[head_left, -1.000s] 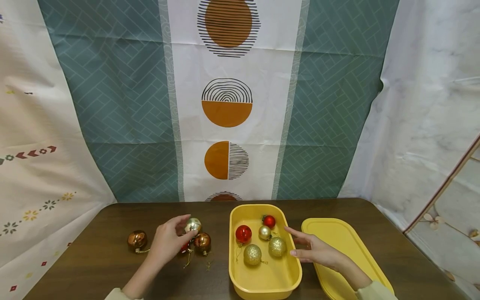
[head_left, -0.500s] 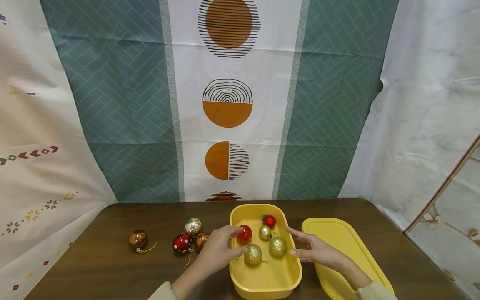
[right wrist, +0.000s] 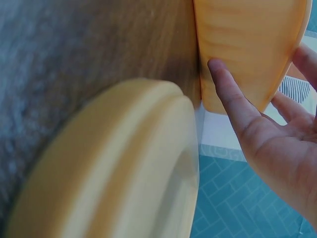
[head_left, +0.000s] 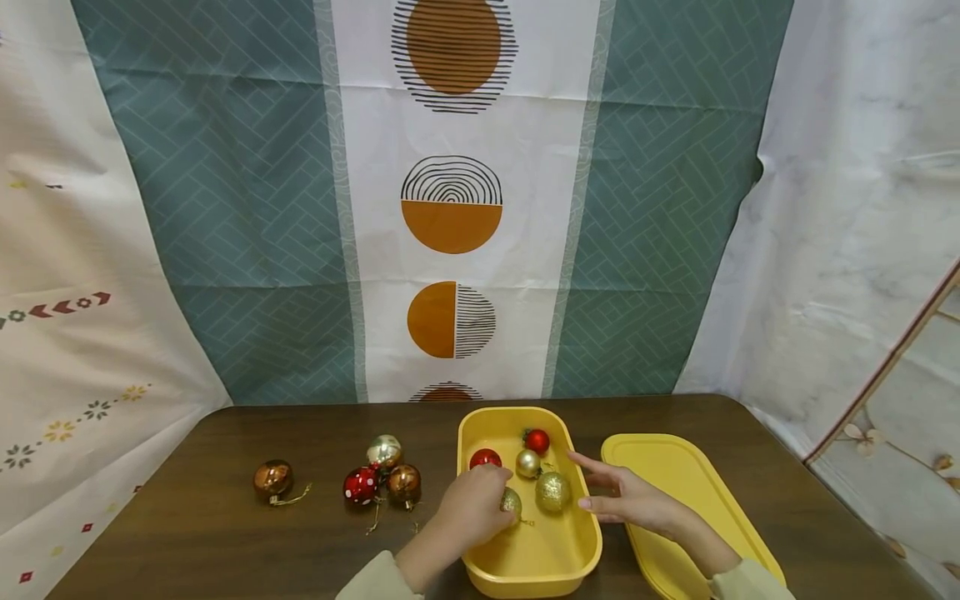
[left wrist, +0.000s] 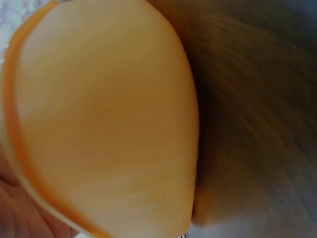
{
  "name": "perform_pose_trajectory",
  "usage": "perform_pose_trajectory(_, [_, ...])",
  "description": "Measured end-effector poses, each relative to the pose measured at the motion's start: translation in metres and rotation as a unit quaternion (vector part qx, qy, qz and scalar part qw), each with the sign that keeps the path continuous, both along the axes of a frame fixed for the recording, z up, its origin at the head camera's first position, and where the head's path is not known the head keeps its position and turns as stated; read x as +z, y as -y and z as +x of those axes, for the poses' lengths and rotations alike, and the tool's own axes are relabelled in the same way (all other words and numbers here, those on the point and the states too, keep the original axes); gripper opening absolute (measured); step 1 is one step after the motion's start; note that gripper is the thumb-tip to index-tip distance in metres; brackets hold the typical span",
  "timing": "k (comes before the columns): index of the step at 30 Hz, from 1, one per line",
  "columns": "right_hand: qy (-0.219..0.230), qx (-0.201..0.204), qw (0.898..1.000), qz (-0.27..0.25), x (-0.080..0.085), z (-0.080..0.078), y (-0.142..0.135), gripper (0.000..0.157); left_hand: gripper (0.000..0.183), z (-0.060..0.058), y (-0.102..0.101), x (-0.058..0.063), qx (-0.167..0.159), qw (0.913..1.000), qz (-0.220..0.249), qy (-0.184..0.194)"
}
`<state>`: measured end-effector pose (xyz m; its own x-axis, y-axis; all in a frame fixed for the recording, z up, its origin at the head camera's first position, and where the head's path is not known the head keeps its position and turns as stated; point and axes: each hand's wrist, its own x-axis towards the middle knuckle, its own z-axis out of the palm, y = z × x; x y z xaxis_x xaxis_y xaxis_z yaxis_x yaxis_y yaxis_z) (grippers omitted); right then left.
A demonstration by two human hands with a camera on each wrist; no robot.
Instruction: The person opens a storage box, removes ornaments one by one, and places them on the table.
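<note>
My left hand (head_left: 474,507) is inside the yellow plastic box (head_left: 534,575), fingers and thumb bent round a gold glitter Christmas ball (head_left: 512,503) that is partly hidden. Just beyond the fingers lies a shiny red ball (head_left: 485,457). Also in the box are a small red ball (head_left: 536,441), a small gold ball (head_left: 528,463) and another gold glitter ball (head_left: 552,492). The left wrist view is mostly filled by the box's outer wall (left wrist: 109,114). My right hand (head_left: 630,497), fingers extended, rests against the box's right side; a fingertip meets the wall in the right wrist view.
Left of the box sit a silvery-gold ball (head_left: 385,452), a red ball with white dots (head_left: 362,485) and a copper ball (head_left: 405,483), clustered together. Farther left is another copper ball (head_left: 273,479). A yellow lid (head_left: 675,467) lies under my right forearm on the dark wooden table (head_left: 217,542).
My left hand has moved right from the cluster of balls, over the box rim and down into the box to the gold glitter ball. The right hand has stayed at the box's side.
</note>
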<state>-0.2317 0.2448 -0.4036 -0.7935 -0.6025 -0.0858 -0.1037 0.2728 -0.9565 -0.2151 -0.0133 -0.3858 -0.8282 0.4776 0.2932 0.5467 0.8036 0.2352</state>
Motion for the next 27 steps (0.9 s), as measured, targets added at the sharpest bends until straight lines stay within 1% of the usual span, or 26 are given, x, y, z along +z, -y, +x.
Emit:
perform_pose_trajectory(3, [0.000, 0.000, 1.000, -0.001, 0.000, 0.000, 0.000, 0.067, 0.028, 0.000, -0.002, -0.002, 0.014, 0.9997, -0.018, -0.007])
perform_pose_trajectory(6, [-0.002, 0.000, 1.000, -0.001, 0.000, 0.000, 0.000, 0.067, 0.024, 0.000, -0.002, -0.003, 0.020, 0.9995, -0.021, -0.009])
perform_pose_trajectory(15, [-0.006, -0.004, 1.000, 0.006, 0.000, 0.000, 0.000, 0.066, 0.024, -0.002, -0.002, -0.005, 0.014, 0.9998, -0.009, -0.014])
perform_pose_trajectory(19, [-0.007, -0.007, 1.000, 0.007, 0.000, 0.000, 0.000, 0.066, 0.022, -0.001, 0.001, -0.002, 0.003, 0.9996, 0.027, -0.003])
perform_pose_trajectory(22, [-0.009, -0.008, 1.000, 0.008, -0.001, 0.000, 0.000, 0.066, 0.028, 0.001, 0.004, 0.004, 0.000, 0.9981, 0.060, 0.012])
perform_pose_trajectory(27, [-0.013, -0.005, 1.000, 0.008, -0.001, 0.000, -0.001, 0.066, 0.034, 0.003, 0.016, 0.016, 0.010, 0.9940, 0.105, 0.029])
